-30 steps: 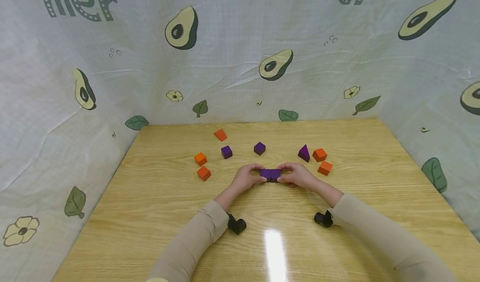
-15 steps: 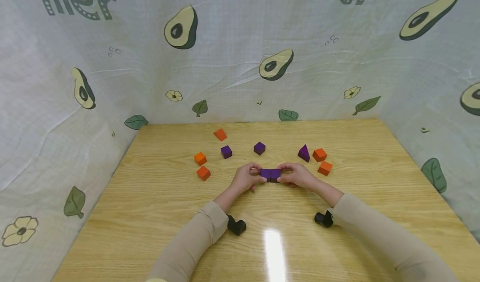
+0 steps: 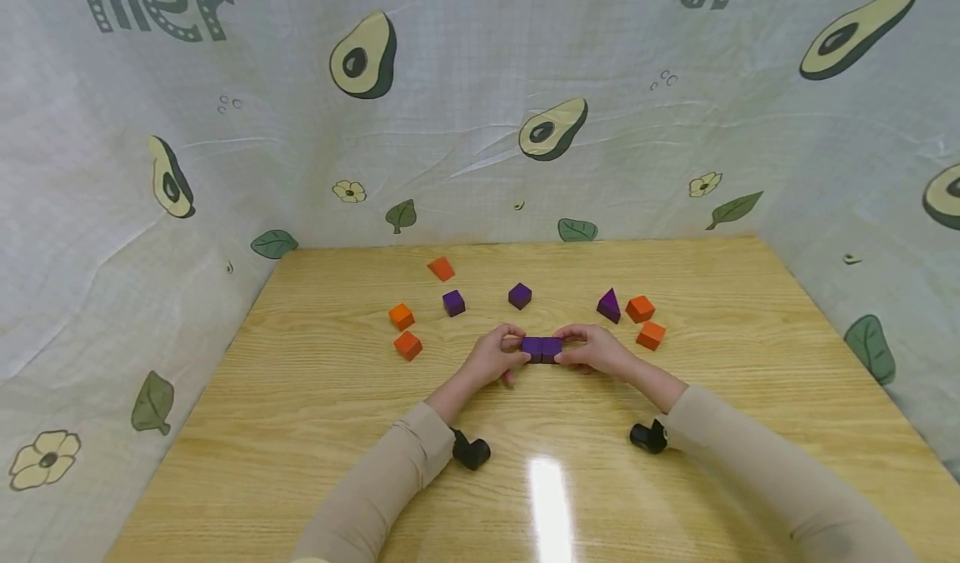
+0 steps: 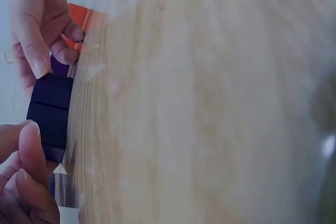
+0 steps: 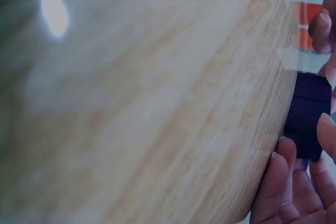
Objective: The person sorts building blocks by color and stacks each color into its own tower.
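Observation:
Two dark purple cubes sit side by side on the table in the head view, their faces together. My left hand (image 3: 492,356) is at the left cube (image 3: 531,349), its thumb at the near corner and its index finger curved behind. From the other side my right hand (image 3: 596,351) grips the right cube (image 3: 551,349) between thumb and index finger. In the left wrist view the left thumb overlaps the end of the cube pair (image 4: 50,108). The right wrist view has the right hand's fingers (image 5: 275,182) around the other end. Some fingertips are hidden behind the cubes.
Behind the hands lie two more purple cubes (image 3: 453,303) and a purple triangular block (image 3: 610,306). Orange cubes (image 3: 408,346) are at the left, with other orange blocks (image 3: 650,336) at the right. An orange wedge (image 3: 442,269) lies near the back, before the patterned cloth (image 3: 465,171).
My left thumb has drawn back slightly to the left along the left cube. The right hand and both cubes stay in place.

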